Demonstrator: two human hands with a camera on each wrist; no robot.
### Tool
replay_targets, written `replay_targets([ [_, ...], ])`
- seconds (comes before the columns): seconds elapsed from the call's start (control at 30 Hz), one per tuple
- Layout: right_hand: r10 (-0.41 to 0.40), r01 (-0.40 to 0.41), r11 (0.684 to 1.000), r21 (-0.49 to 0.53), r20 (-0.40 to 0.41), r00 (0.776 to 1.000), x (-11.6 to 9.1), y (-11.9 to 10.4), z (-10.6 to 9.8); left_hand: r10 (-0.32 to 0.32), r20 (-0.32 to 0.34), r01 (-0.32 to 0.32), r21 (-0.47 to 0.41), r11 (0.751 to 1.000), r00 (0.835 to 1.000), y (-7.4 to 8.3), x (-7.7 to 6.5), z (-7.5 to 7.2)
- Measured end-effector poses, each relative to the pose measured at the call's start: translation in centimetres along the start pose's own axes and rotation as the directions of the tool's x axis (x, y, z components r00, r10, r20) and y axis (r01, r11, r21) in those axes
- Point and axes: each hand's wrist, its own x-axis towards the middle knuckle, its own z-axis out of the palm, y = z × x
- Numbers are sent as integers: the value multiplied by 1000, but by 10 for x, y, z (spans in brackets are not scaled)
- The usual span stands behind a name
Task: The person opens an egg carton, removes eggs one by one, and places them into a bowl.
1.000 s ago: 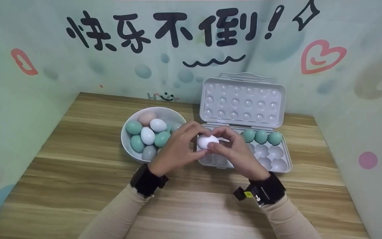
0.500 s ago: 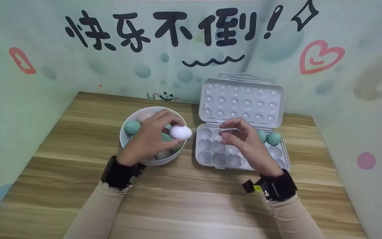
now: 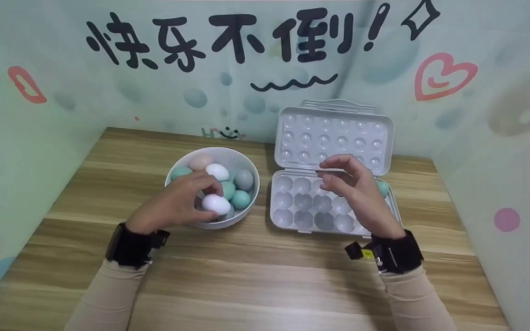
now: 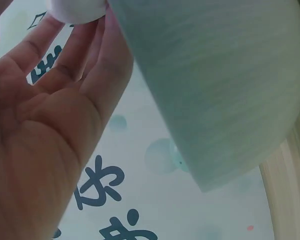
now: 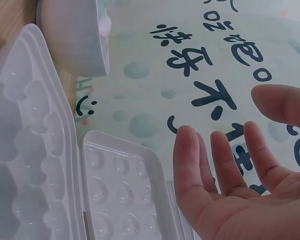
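Note:
Between thumb and fingers, my left hand (image 3: 173, 200) pinches a white egg (image 3: 216, 204) over the front of the white bowl (image 3: 255, 195). The same egg (image 4: 77, 9) shows at the top of the left wrist view. Other eggs fill the bowl: green, grey, pinkish and another white egg (image 3: 217, 172). My right hand (image 3: 361, 191) hovers above the egg carton (image 3: 272, 216), holding nothing, its fingers loosely bent and apart. A green egg (image 3: 383, 188) shows in the carton's back row, partly behind that hand. The left wrist view shows the bowl's outer wall (image 4: 215, 90) beside the left hand.
The carton's lid (image 3: 334, 138) stands raised at the back, near the printed backdrop (image 3: 154, 101). Bare wooden tabletop (image 3: 246, 276) stretches in front of the bowl and carton. Cloth walls close in the sides.
Both hands were together at the white egg over the carton. The right hand let go and drew right; the left carried the egg left and down to the bowl.

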Motion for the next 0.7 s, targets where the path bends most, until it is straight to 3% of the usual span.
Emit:
replay_targets([
  [0.23, 8, -8, 1000, 3, -19, 1000, 0, -2, -3, -79, 78, 78, 14, 997, 994, -4, -4, -3],
  [0.47, 0, 0, 1000, -24, -31, 1000, 1, -2, -7, -72, 63, 70, 41, 997, 995, -8, -7, -5],
  [0.7, -15, 13, 999, -29, -49, 999, 1, -4, -9, -119, 92, 118, 24, 993, 989, -8, -7, -7],
])
